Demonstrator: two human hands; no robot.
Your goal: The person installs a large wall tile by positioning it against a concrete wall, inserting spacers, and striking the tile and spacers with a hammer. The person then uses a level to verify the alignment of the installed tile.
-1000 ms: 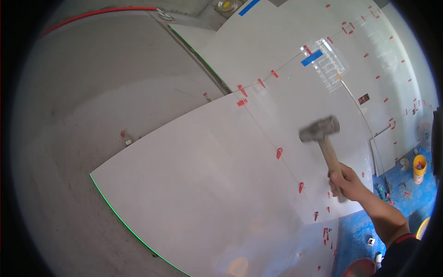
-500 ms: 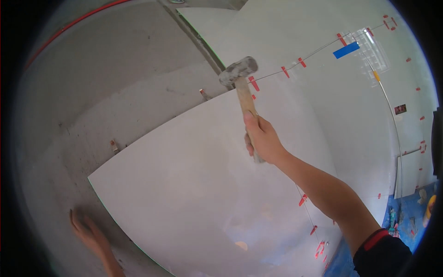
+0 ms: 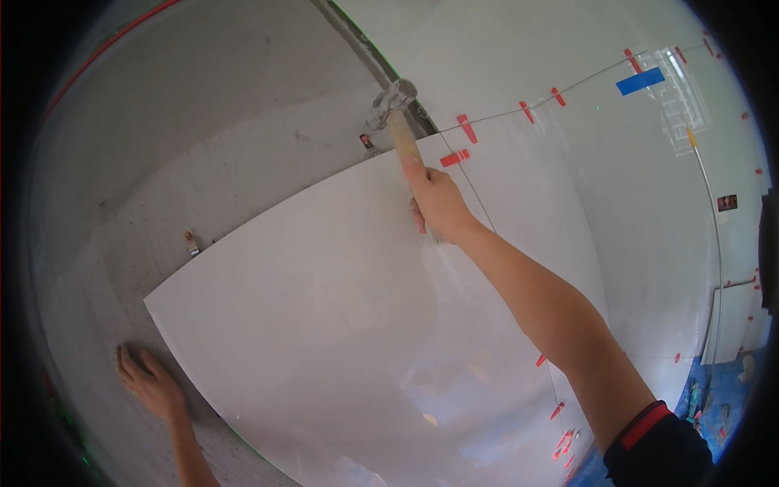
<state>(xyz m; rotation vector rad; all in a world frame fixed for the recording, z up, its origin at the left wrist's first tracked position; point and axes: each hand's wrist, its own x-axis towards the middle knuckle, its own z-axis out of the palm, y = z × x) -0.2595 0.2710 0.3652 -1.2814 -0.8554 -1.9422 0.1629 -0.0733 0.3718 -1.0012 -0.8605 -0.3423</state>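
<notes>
A hammer (image 3: 403, 140) with a dusty, chunky head and a pale wooden handle is in my right hand (image 3: 439, 203), fingers wrapped round the handle. Its head is up by the top edge of a large white glossy tile (image 3: 324, 268), near a dark gap. My left hand (image 3: 152, 385) rests on the grey wall (image 3: 219, 162) beside the tile's left edge, fingers stretched out and holding nothing. Small metal clips (image 3: 191, 243) stick out along the tile's upper edge. A red wedge (image 3: 455, 158) sits in the joint right of the hammer.
More white tiles cover the wall to the right, with red wedges (image 3: 465, 128) along their joints. A blue strip (image 3: 640, 81) and a thin rod (image 3: 707, 178) are at the right. Blue sheeting (image 3: 734, 390) with small items lies lower right. A red line (image 3: 114, 40) runs upper left.
My right hand and the hammer have moved left and slightly up in view, uncovering a joint and red wedge. My left hand has shifted slightly up and now lies on the wall.
</notes>
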